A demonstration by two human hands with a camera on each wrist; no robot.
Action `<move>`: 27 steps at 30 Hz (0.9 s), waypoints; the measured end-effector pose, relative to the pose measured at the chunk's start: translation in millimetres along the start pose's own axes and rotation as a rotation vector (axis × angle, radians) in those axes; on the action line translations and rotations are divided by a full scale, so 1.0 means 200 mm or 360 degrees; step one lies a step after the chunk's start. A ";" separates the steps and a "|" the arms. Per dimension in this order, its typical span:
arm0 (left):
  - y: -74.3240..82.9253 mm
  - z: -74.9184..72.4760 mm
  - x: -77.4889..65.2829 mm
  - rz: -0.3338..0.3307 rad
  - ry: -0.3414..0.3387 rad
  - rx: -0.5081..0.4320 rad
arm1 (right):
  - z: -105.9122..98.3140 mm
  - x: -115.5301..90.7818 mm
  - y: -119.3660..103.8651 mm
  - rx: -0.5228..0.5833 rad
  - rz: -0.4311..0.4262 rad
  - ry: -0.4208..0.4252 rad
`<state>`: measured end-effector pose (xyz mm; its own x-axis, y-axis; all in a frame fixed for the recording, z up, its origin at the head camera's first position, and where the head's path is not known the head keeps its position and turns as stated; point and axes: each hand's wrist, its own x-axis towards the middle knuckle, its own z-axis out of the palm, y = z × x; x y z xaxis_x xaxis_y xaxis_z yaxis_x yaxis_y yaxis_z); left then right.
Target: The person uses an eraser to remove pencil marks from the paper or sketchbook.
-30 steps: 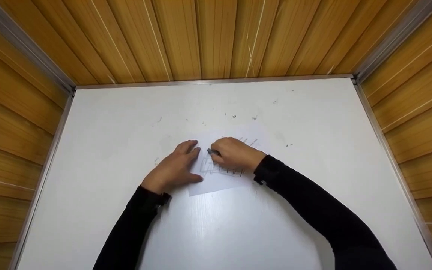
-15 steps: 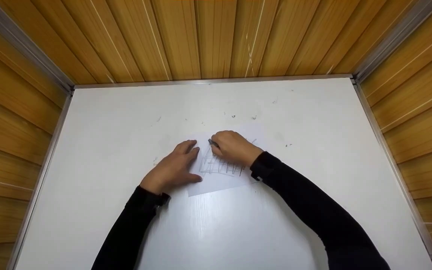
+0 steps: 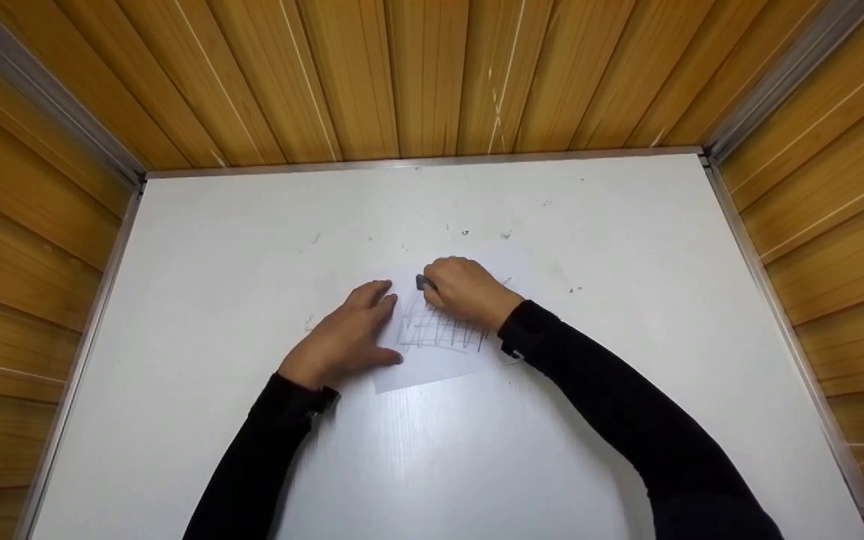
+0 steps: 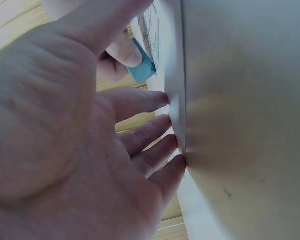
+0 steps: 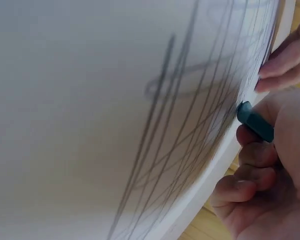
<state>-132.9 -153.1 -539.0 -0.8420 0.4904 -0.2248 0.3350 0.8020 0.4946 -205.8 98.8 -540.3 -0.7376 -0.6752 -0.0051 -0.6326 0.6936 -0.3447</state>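
A white sheet of paper (image 3: 432, 371) with a grid of pencil lines (image 3: 443, 330) lies on the table. My right hand (image 3: 471, 292) grips a small blue-green eraser (image 3: 422, 283) and holds it against the upper left of the drawing. In the right wrist view the eraser (image 5: 257, 123) is pinched by thumb and curled fingers, one end meeting the paper. On the sheet's left side rests my left hand (image 3: 346, 334), fingers spread, holding nothing. The left wrist view shows its fingertips (image 4: 166, 120) touching the paper. Part of the drawing is hidden under the right hand.
The white table (image 3: 237, 240) carries several dark crumbs (image 3: 466, 232) and smudges beyond and beside the paper. Wood-slat walls (image 3: 432, 82) in metal frames border the table at the back, left and right.
My right hand, with the eraser, has moved up the sheet, away from the body, uncovering more of the lower grid lines. The left hand has stayed in place.
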 end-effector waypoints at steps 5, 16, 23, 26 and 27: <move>0.00 0.00 0.00 0.0002 0.0005 -0.0017 | 0.00 -0.02 -0.03 0.0032 -0.0043 -0.0091; -0.01 0.00 0.00 0.0059 0.0045 -0.0008 | 0.01 -0.04 -0.07 -0.0012 -0.0115 -0.0122; -0.01 0.01 0.00 0.0045 0.0036 -0.0023 | 0.00 -0.01 -0.03 0.0017 -0.0054 -0.0087; -0.01 0.01 0.00 0.0038 0.0039 -0.0020 | 0.01 -0.04 -0.07 0.0073 -0.0158 -0.0203; -0.01 0.01 -0.01 0.0036 0.0040 -0.0020 | 0.01 -0.06 -0.08 0.0087 -0.0188 -0.0242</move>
<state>-132.3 -155.5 -541.3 -0.8447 0.4994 -0.1926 0.3487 0.7864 0.5098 -186.6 94.8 -536.4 -0.6121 -0.7842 -0.1019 -0.6959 0.5954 -0.4014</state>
